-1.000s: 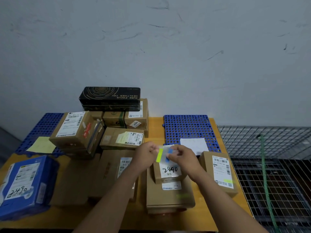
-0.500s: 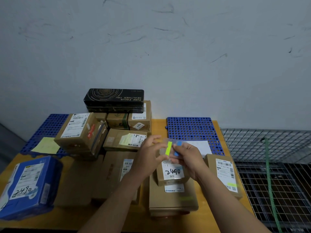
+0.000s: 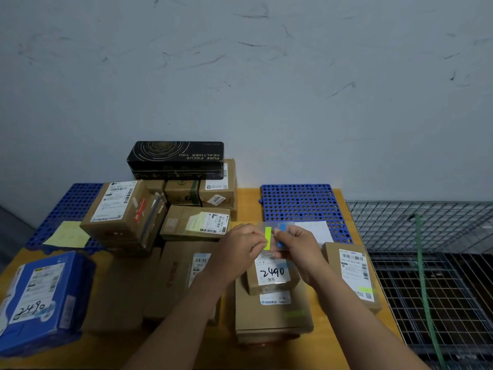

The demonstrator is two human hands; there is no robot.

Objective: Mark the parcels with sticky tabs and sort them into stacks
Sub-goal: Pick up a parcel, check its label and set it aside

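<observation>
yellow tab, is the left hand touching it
Touching. The head view shows the left hand pinching the yellow tab at its lower end, no gap, while the right hand grips the tab sheet.

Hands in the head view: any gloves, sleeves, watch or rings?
None visible. The left hand and right hand are ungloved; the left forearm and right forearm are uncovered down to the frame edge, with no sleeve, watch or ring showing.

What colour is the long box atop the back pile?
The long box is black with gold rings; head view shows it.
</observation>
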